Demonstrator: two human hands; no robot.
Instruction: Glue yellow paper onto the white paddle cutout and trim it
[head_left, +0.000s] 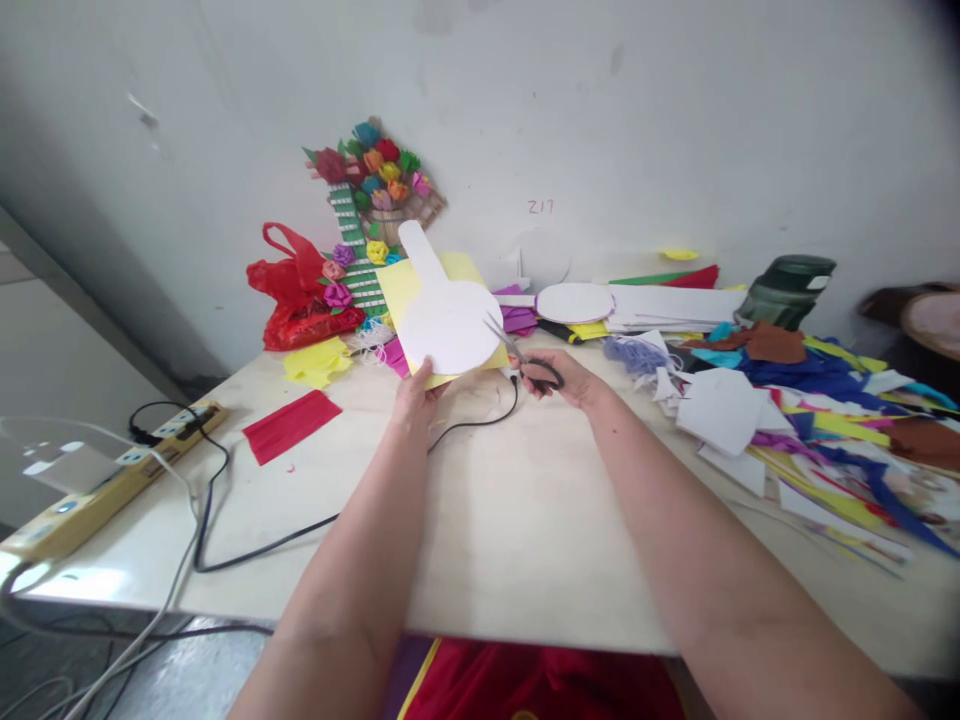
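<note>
My left hand (pixel 418 394) pinches the lower edge of a yellow paper sheet (pixel 390 288) together with a white paddle-shaped cutout (pixel 450 328) lying on it. The cutout has a round body and a strip-like handle that points up and left. In my right hand (pixel 559 375) is a pair of scissors (pixel 541 372) with black handles. Their blades point up and left over the right edge of the white circle. Whether the blades grip the paper I cannot tell.
A power strip (pixel 97 490) with cables lies at the left. Red paper (pixel 291 426), a red bag (pixel 292 290) and a paper-flower craft (pixel 382 180) are on the left side. Scraps (pixel 817 400), a white paddle shape (pixel 576 302) and a dark green jar (pixel 787 290) are at the right.
</note>
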